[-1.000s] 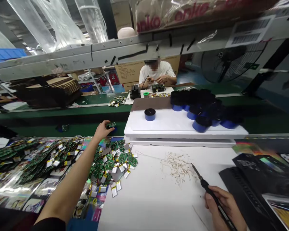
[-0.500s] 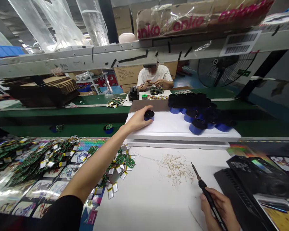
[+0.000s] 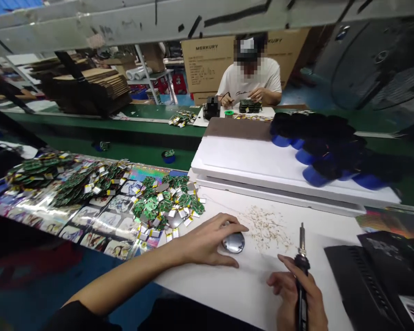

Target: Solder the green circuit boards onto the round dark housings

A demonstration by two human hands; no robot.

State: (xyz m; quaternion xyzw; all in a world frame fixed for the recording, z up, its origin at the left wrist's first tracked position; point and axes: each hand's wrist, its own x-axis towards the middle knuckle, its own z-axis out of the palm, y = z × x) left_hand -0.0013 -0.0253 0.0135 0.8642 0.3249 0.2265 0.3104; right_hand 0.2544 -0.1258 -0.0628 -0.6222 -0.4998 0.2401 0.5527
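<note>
On the white work surface (image 3: 207, 276), my left hand (image 3: 207, 239) curves around a round, shiny silver-faced piece (image 3: 233, 243). Its fingers lie along the far edge of that piece, while the thumb is spread apart from the near edge. A soldering iron (image 3: 302, 276) is gripped in my right hand (image 3: 301, 294), its metal tip pointing up and away from me. Beige crumbs (image 3: 267, 227) are scattered just beyond both hands. Green circuit boards with silver battery packs (image 3: 169, 202) lie in a loose heap to the left of my left hand.
Blue-and-black round cups (image 3: 312, 174) crowd the right of a white foam slab (image 3: 241, 156). More circuit boards (image 3: 86, 179) are piled left. A black case (image 3: 365, 280) stands at right. Opposite sits a person (image 3: 251, 82) in a white shirt. A shelf beam (image 3: 124, 23) crosses overhead.
My left hand has come back from a blue-and-black cup on the foam slab to the work surface, around the silver-faced piece. The soldering iron now points more upright. The view has tilted down.
</note>
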